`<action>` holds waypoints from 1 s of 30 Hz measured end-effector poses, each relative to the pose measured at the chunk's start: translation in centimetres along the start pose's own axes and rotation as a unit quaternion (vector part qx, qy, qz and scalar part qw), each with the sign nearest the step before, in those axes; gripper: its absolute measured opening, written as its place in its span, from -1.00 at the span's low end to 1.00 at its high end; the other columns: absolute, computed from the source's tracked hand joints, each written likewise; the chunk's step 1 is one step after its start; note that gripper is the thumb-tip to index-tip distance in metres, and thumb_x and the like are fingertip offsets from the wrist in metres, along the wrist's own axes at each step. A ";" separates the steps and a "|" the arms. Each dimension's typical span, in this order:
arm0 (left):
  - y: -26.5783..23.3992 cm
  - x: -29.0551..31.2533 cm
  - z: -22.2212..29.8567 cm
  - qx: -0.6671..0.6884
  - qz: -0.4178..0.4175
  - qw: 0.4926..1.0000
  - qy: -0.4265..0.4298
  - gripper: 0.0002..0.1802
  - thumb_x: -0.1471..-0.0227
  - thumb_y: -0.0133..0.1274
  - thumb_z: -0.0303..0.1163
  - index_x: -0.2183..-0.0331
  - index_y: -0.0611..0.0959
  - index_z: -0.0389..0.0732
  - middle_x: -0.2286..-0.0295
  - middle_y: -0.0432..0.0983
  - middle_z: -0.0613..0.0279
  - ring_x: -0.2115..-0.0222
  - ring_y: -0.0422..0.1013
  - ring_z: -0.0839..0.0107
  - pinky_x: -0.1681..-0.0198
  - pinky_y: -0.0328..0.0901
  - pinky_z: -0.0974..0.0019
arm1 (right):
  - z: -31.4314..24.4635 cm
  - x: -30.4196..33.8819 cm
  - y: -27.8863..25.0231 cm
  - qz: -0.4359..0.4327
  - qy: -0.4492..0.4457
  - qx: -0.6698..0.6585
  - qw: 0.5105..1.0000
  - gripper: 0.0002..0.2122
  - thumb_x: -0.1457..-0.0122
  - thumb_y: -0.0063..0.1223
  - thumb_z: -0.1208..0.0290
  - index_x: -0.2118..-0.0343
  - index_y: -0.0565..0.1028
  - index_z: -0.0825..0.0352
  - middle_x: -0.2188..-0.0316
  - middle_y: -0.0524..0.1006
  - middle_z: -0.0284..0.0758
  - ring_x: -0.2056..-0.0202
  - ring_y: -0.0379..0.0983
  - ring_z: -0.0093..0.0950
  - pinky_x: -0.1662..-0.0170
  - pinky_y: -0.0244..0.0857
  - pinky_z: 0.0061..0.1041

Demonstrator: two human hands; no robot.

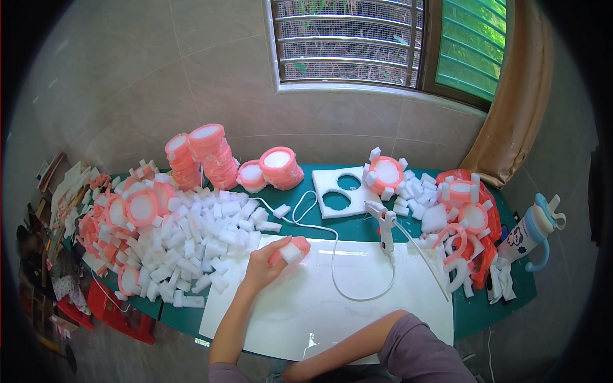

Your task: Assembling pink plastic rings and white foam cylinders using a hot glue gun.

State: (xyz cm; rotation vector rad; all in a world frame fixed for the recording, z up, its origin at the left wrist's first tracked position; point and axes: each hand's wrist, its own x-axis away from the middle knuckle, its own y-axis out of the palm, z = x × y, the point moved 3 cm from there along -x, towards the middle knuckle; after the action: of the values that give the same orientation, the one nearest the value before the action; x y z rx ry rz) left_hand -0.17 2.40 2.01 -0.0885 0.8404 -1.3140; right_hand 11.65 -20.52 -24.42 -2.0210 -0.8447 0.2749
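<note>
Left grip (262, 263): it was closed around the pink and white foam piece (292, 253), whose left side was partly covered by the fingers.
Right grip: it was out of our view at the lower edge, so we could not tell its state; we saw only the right forearm (348, 351) and the sleeve (418, 351).
Place of the foam piece: it was held above the left part of the glossy white board (287, 319), near the heap of white foam blocks (204, 236).
Weight and feel: we judged it very light and rather soft, easy to dent, and not slippery for bare fingers.
Weak place: where pink met white, we supposed that a strong pull could tear it.
Where to hold: we considered the outer pink side best, with light pressure and the white face left free.
Heap side: the loose blocks lay near the hand, and a wide move to the left could scatter them.
Cable side: the white cable (363, 299) made a loop on the board, running to the glue gun (385, 230); we thought the arm could catch it.
Room for moving: we found the best room over the board, between the foam piece and this loop.
</note>
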 end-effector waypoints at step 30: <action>0.1 -0.1 -0.1 0.001 -0.010 1.000 0.010 -0.52 0.21 0.09 -0.48 0.12 0.47 -0.10 0.28 0.47 0.03 0.30 0.44 0.19 0.24 0.31 0.35 | -1.0 0.9 -2.7 -0.034 0.035 0.003 0.999 -0.76 0.13 -0.02 0.33 0.40 0.51 0.32 0.40 0.49 -0.15 0.37 0.42 -0.18 0.40 0.21 0.01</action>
State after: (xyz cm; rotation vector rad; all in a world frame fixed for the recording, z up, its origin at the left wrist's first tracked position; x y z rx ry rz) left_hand -0.16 2.53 1.97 -0.0821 0.8582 -1.3353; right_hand 11.58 -19.64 -21.56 -1.9801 -0.8667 0.1669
